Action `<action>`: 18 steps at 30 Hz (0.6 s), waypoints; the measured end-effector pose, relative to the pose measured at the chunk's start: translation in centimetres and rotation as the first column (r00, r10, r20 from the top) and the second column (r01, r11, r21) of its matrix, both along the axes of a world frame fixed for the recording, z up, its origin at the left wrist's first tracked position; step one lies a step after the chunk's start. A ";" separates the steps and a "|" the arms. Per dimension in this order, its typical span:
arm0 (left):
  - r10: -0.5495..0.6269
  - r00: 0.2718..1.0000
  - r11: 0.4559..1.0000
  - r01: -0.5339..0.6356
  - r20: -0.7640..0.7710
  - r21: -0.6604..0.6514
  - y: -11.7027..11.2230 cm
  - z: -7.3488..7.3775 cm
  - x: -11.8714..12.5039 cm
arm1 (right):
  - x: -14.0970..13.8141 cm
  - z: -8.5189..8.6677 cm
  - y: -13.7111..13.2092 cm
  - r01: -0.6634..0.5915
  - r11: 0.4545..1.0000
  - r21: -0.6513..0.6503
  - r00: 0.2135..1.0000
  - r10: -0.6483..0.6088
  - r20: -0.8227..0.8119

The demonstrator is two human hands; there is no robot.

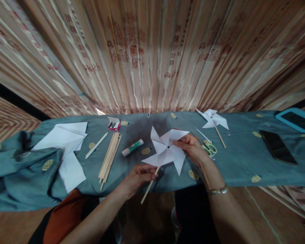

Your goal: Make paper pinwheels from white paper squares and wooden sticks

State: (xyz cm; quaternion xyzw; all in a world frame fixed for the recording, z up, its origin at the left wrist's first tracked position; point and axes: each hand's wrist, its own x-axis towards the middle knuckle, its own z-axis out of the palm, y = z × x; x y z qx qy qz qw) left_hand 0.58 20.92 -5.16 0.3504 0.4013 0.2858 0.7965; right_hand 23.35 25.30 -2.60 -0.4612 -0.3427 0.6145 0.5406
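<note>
A white paper pinwheel (166, 149) with a metal pin at its centre is held up over the near edge of a table under a blue-grey cloth (239, 159). My left hand (139, 176) is closed round its wooden stick (149, 186), just below the blades. My right hand (191, 146) pinches the pinwheel's right blade near the centre. A silver bracelet (217, 191) sits on my right wrist.
On the cloth lie a second white pinwheel (213, 119) on a stick, green-handled scissors (209, 148), a glue stick (132, 147), a bundle of wooden sticks (109, 156), a white pencil (96, 145), white paper sheets (63, 139), a small pin box (114, 124), a dark phone (277, 146) and a blue-cased tablet (296, 119).
</note>
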 end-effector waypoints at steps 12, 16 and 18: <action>0.125 0.992 0.992 -0.124 0.027 -0.024 0.4 0.1 0.5 | -0.4 -0.5 0.1 -0.057 0.998 -0.008 0.997 0.057 0.050; 0.141 0.990 0.990 -0.141 0.012 -0.012 0.5 0.0 0.4 | -0.3 -1.0 0.1 -0.031 0.999 -0.045 0.999 0.032 0.034; 0.139 0.990 0.990 -0.139 0.004 -0.005 0.6 -0.1 0.4 | -0.3 -1.2 0.1 0.001 0.998 -0.069 1.000 0.000 0.024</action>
